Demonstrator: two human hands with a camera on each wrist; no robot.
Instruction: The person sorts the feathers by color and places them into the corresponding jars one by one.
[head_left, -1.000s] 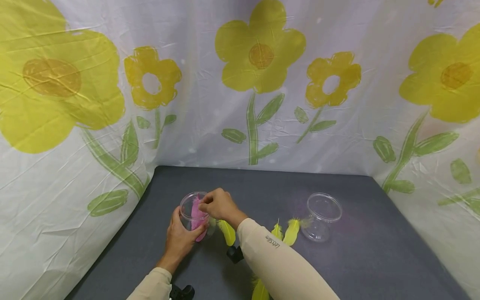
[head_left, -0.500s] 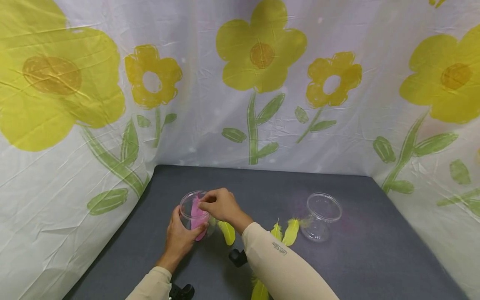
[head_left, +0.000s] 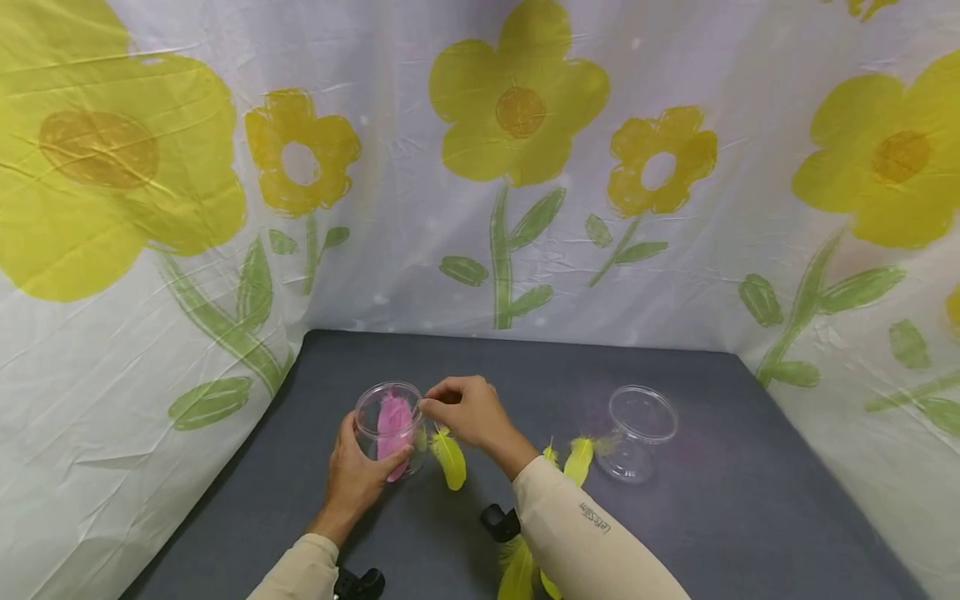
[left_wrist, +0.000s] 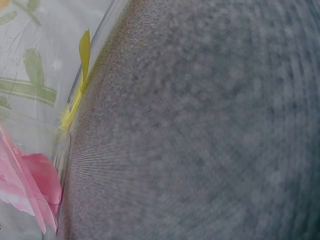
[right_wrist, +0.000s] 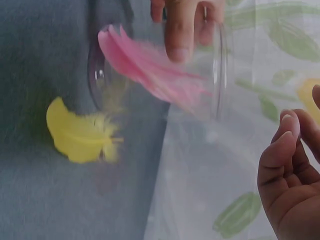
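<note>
In the head view my left hand grips a clear plastic jar by its side, with the thumb in front. Pink feathers stand upright inside it, and the right wrist view also shows the pink feathers through the clear wall. Just right of the jar's rim is my right hand, thumb and fingertips brought together. The right wrist view shows nothing visible between those fingertips. A yellow feather lies on the table beside the jar, below the right hand.
A second clear jar stands to the right on the dark grey table. Yellow feathers lie left of it, and more yellow feathers lie near the front, partly under the right forearm. A flower-printed curtain surrounds the table.
My right hand has moved right, away from the pink feather it was pinching inside the jar's mouth, to beside the rim. That feather is let go inside the jar. The left hand keeps its grip.
</note>
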